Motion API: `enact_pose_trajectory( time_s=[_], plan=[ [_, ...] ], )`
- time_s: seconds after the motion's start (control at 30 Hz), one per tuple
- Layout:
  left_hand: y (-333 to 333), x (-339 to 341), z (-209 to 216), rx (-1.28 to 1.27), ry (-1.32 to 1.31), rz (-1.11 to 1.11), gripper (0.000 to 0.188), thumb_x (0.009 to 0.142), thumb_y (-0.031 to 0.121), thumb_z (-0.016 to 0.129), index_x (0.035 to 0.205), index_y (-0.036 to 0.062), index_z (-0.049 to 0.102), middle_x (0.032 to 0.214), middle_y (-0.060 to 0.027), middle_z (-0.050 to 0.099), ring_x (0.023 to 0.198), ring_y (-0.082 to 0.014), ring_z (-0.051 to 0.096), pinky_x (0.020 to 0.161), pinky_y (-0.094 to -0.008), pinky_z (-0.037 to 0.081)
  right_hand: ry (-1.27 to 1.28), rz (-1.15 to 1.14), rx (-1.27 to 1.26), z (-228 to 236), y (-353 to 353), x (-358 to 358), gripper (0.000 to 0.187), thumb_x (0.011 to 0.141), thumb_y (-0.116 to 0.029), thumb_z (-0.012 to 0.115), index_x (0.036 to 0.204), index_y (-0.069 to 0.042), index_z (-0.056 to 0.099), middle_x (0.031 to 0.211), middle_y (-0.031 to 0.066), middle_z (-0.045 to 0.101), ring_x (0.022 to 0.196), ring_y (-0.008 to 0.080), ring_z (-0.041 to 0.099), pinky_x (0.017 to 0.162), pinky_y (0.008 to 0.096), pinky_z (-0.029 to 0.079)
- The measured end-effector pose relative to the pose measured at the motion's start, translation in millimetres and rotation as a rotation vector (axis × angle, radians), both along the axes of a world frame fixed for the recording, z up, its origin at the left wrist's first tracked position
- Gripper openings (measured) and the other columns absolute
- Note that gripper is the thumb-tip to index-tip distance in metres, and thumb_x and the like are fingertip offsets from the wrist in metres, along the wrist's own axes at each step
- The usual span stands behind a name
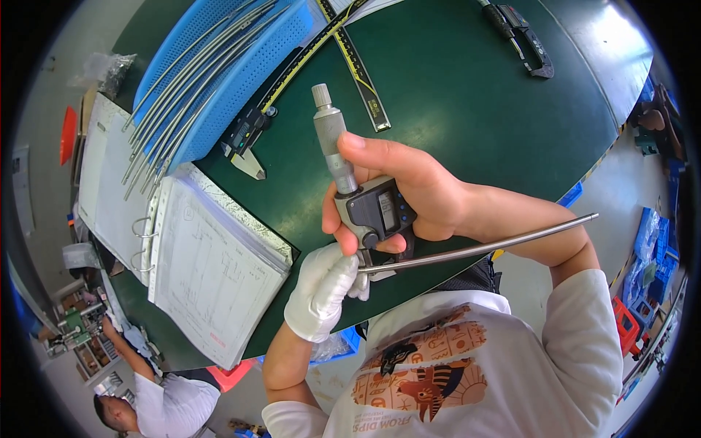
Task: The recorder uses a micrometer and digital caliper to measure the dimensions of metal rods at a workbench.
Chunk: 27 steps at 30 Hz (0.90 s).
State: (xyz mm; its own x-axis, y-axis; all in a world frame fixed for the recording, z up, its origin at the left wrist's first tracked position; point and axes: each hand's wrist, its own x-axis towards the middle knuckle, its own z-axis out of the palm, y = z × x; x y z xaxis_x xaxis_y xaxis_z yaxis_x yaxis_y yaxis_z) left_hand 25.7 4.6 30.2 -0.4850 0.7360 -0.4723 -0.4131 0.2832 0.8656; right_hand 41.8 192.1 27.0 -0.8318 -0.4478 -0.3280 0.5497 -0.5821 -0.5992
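My bare right hand (431,193) is closed around a digital micrometer (381,212), with the thumb against its grey sleeve and the thimble pointing away from me. In a white glove, my left hand (318,293) pinches one end of a thin metal rod (489,247). That end sits by the micrometer's measuring jaws, partly hidden by my fingers, so contact is hard to make out. From there the rod slants up to the right, across my right forearm.
A blue perforated basket (157,73) holds several metal rods (193,91). A digital caliper (247,133) and a black-and-yellow scale (363,77) lie on the green table (467,109). Another micrometer (522,36) lies far right. An open ring binder (212,270) is left; beyond sits another person (175,401).
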Motion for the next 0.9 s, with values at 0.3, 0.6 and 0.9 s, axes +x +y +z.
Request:
enact_pose_trajectory(
  time_s=[0.3,0.6,0.9],
  plan=[
    [1.9,1.6,-2.3,0.016,-0.003,0.035,0.031,0.088,0.026,0.042,0.072,-0.0001,0.047,0.057,-0.0041,0.043,0.051,-0.0139,0.043,0.049,-0.0258,0.034,-0.058,-0.014,-0.093,-0.9,0.2,-0.8,0.073,0.083,-0.058,0.020,0.084,0.005,0.055,0.067,0.0141,0.058,0.035,0.0129,0.040,0.036,0.0218,0.035],
    [1.4,0.5,-1.5,-0.008,0.042,-0.011,0.031,0.088,0.027,0.040,0.075,-0.0001,0.049,0.058,-0.0051,0.048,0.052,-0.0144,0.044,0.050,-0.0258,0.035,-0.001,-0.002,0.013,2.2,-0.6,-1.3,0.068,0.082,-0.057,0.027,0.079,0.004,0.057,0.065,0.0129,0.059,0.035,0.0123,0.041,0.035,0.0210,0.033],
    [1.1,1.4,-5.0,0.016,0.049,-0.009,0.028,0.085,0.024,0.043,0.071,0.0005,0.049,0.059,-0.0054,0.050,0.053,-0.0142,0.045,0.052,-0.0258,0.035,-0.006,-0.002,-0.061,-2.7,0.3,0.8,0.067,0.081,-0.055,0.030,0.081,0.006,0.057,0.066,0.0136,0.060,0.037,0.0127,0.044,0.035,0.0205,0.036]
  ],
)
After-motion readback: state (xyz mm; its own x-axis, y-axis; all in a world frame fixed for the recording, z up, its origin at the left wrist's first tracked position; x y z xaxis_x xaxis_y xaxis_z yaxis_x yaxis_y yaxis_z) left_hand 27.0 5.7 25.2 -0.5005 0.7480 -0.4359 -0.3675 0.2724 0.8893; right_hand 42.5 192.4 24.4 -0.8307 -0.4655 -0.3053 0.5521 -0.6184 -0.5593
